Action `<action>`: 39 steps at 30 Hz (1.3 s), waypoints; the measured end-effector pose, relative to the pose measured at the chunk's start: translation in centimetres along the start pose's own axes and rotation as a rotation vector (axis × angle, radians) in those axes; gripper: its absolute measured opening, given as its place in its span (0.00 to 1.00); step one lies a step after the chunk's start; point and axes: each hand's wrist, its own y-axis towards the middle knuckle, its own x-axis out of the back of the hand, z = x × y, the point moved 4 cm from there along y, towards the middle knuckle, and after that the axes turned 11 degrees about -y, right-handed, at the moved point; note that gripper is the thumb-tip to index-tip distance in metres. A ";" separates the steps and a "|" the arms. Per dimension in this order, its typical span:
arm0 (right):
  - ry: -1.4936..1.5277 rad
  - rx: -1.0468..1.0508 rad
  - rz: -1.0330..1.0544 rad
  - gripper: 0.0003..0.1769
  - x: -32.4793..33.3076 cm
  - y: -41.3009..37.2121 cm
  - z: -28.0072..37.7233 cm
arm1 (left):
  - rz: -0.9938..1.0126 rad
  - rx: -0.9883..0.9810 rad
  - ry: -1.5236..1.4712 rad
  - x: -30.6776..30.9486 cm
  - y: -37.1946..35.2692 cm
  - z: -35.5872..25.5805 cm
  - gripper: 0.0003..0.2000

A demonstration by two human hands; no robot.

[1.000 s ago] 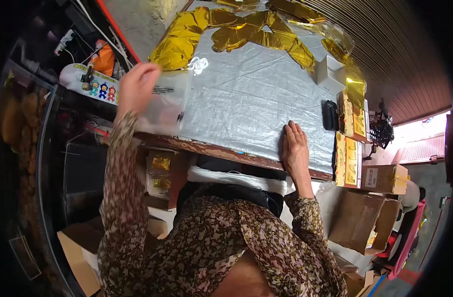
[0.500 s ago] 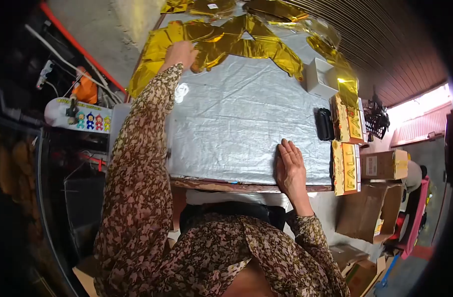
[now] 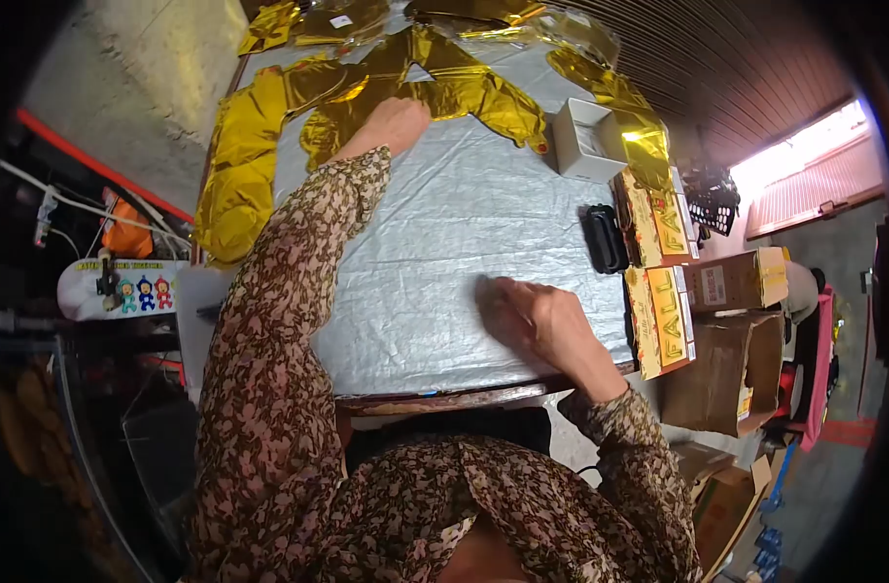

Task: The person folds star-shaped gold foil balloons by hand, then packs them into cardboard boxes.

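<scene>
Gold foil shapes lie along the far side of a table with a silvery cover (image 3: 415, 243). My left hand (image 3: 398, 124) is closed at the near edge of the A-shaped gold foil (image 3: 444, 92); what its fingers grip, if anything, is hidden. Another foil piece (image 3: 240, 165) runs down the table's left edge. My right hand (image 3: 546, 319) is raised a little over the near right part of the cover, its fingers curled and partly blurred. Whether it holds anything is unclear.
A white open box (image 3: 588, 141) and a black case (image 3: 605, 238) sit on the right side. Two boxes marked FALL (image 3: 663, 321) line the right edge. Cardboard boxes (image 3: 726, 369) stand beyond it. A skateboard-like board (image 3: 123, 290) is at the left.
My left hand has moved right from the left foil to the A-shaped foil. My right hand has lifted off the table edge and curled its fingers. The view has shifted.
</scene>
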 end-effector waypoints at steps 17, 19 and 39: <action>0.166 0.160 -0.201 0.25 -3.2 16.2 -4.0 | -0.322 0.354 -0.330 1.0 1.7 3.2 0.06; 0.080 0.190 -0.370 0.31 -4.9 18.0 -5.1 | -0.345 0.360 -0.453 0.5 1.6 4.5 0.07; -0.229 0.003 -0.184 0.23 -7.6 32.3 -5.9 | -0.418 -0.084 -0.379 3.8 3.8 3.7 0.06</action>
